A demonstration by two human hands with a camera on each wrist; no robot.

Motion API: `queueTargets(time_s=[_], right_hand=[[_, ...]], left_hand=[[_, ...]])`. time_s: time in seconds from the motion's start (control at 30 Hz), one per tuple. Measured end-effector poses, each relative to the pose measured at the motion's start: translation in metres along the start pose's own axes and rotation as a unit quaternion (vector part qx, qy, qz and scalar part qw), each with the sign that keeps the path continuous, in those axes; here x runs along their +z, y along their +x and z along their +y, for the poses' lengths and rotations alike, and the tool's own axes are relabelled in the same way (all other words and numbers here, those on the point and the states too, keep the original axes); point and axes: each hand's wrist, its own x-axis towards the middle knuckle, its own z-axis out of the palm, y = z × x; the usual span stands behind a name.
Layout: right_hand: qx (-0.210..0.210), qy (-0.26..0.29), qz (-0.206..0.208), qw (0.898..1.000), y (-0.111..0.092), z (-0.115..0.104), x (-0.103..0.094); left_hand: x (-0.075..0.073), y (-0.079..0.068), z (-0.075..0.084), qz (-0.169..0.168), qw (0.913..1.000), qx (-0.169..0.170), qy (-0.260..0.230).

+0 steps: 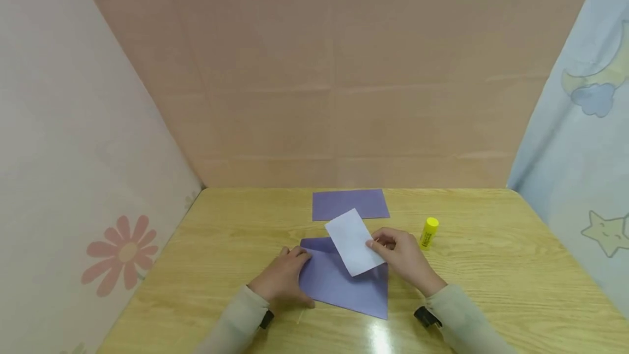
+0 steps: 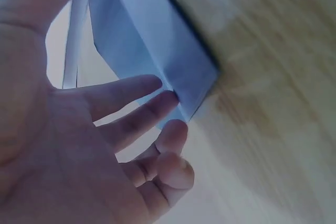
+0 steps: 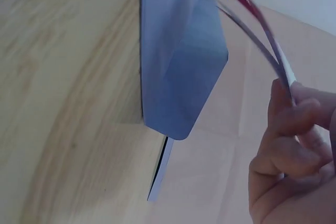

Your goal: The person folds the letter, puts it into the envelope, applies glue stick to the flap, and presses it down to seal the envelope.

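Note:
A purple envelope (image 1: 339,285) lies on the table with its flap (image 3: 194,77) opened away from the person. Above it, the right hand (image 1: 400,255) pinches a white folded card (image 1: 352,242) at its right edge. From the right wrist the card (image 3: 281,64) shows two slightly parted leaves with red inside. Around the envelope's left side, the left hand (image 1: 285,277) has its thumb spread from the fingers. In the left wrist view its fingertips (image 2: 169,98) touch the envelope (image 2: 184,61) near the edge of its pocket, fairly straight.
Farther back lies a flat purple piece (image 1: 350,205), perhaps another envelope. A yellow glue stick (image 1: 429,232) stands right of the right hand. The wooden table (image 1: 491,266) meets a draped beige backdrop (image 1: 344,97), with patterned cloths on both sides.

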Motion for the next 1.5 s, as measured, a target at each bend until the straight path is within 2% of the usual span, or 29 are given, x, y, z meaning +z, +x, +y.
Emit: queueTargets(time_s=[0.1, 0.27, 0.47, 0.67, 0.87, 1.17, 1.4, 1.5], right_hand=[[-0.001, -0.005, 0.0, 1.0, 0.001, 0.002, 0.0], [-0.027, -0.018, 0.007, 0.999, 0.004, 0.004, 0.001], [-0.039, -0.025, 0.009, 0.999, 0.006, 0.003, 0.004], [-0.041, -0.029, 0.011, 0.999, 0.007, 0.004, 0.006], [-0.042, -0.015, 0.012, 0.999, 0.009, 0.004, 0.009], [-0.056, -0.013, 0.025, 0.998, 0.01, -0.002, 0.012], [-0.078, -0.02, 0.052, 0.995, 0.009, -0.004, 0.013], [-0.082, -0.019, 0.051, 0.995, 0.009, -0.004, 0.013]], left_hand=[[0.001, 0.003, -0.001, -0.006, 0.9999, -0.003, -0.008], [-0.002, 0.009, 0.002, -0.012, 0.9999, -0.002, -0.002], [-0.002, 0.011, 0.005, -0.028, 0.9992, -0.014, -0.025], [-0.002, 0.011, 0.006, -0.028, 0.999, -0.034, -0.002], [-0.001, 0.009, 0.01, -0.019, 0.9992, -0.029, 0.018], [-0.003, 0.002, 0.019, 0.03, 0.9973, -0.007, 0.066], [-0.004, -0.001, 0.024, 0.03, 0.9968, -0.011, 0.073], [-0.004, -0.001, 0.025, 0.034, 0.9965, -0.008, 0.076]])
